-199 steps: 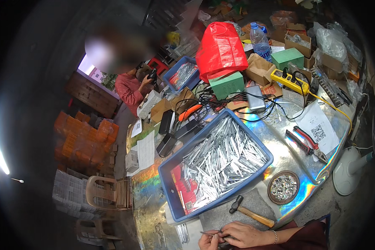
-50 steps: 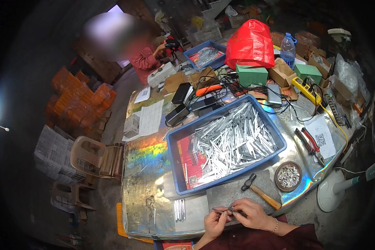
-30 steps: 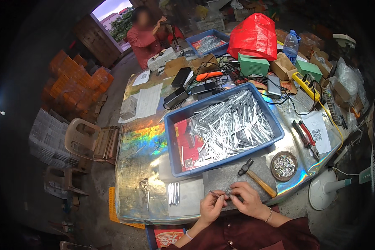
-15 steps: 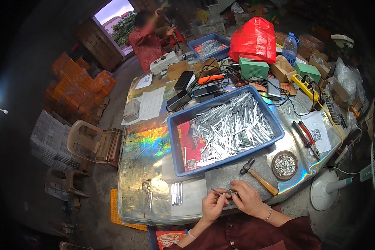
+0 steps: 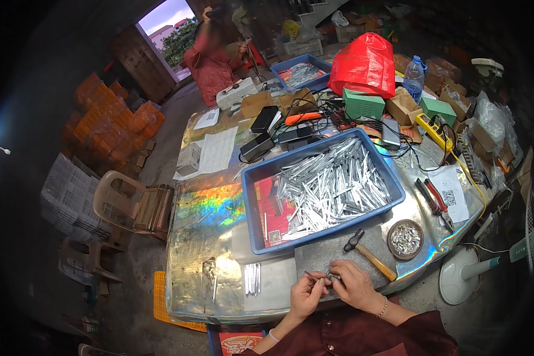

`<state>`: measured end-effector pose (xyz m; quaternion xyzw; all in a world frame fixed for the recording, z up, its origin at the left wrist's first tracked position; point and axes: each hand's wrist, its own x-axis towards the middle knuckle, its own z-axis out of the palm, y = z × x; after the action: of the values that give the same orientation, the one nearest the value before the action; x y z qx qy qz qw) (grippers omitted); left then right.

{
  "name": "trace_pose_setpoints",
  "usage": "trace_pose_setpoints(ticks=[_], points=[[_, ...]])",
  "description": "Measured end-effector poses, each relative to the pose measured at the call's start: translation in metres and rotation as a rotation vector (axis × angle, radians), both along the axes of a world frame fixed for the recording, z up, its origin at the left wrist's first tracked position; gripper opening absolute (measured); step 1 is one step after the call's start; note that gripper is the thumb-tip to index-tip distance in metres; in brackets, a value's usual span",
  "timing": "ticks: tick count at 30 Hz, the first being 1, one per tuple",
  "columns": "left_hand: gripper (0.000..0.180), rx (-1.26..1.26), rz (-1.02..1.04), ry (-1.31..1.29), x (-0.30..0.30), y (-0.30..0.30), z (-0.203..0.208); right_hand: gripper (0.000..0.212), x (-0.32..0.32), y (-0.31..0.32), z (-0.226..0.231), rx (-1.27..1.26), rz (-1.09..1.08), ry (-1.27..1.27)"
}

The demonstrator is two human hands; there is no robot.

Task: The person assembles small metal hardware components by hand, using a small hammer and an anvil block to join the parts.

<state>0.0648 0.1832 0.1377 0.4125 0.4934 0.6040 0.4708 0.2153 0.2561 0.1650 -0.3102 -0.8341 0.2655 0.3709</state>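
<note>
Rod [image 5: 310,275], thin and metallic: held above the near edge of the worktop [image 5: 190,261], its end projecting past the left fingertips.

Left hand [image 5: 305,296]: thumb and forefinger pinching the rod; pale band at the wrist. Right hand [image 5: 356,288]: fingers bent, tips close to those of the left; whether it grips the same rod cannot be told. Beaded bracelet [image 5: 384,306] at the right wrist.

Grey slab [image 5: 314,256], flat, just beyond the hands. Hammer [image 5: 371,260], dark head, wooden handle, lying across the slab's right part. Bowl [image 5: 390,249], round, brown-rimmed, holding small metal bits, right of the hammer.

Metal rods [image 5: 253,279], short row, side by side on a pale sheet [image 5: 279,292], left of the slab. Blue tray [image 5: 326,228], rectangular, beyond the slab; contents, a heap of silvery strips [image 5: 338,184] and a red printed sheet [image 5: 266,199].

Pliers [image 5: 438,200], red-handled, partly over white paper, right of the tray. Power strip [image 5: 433,132], yellow, farther back. Red bag [image 5: 363,65], large, behind a green box [image 5: 362,105]. Co-worker [image 5: 212,74], red clothing, beyond the far left of the worktop, one arm raised.
</note>
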Motion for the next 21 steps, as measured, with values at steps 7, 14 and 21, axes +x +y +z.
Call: trace_pose_setpoints(ticks=[7, 14, 21], points=[[0.016, -0.004, -0.019, 0.019, -0.0015, -0.0006, -0.0005, 0.024, -0.0003, 0.0000, 0.0009, -0.011, -0.006, 0.004], [0.017, -0.025, -0.018, 0.015, -0.0011, -0.0004, 0.0011, 0.023, -0.0002, 0.0006, 0.0000, -0.005, -0.005, 0.011], [0.017, 0.019, 0.014, 0.012, 0.0008, -0.0012, -0.0018, 0.021, 0.0006, -0.0013, 0.0029, -0.032, 0.008, 0.014]])
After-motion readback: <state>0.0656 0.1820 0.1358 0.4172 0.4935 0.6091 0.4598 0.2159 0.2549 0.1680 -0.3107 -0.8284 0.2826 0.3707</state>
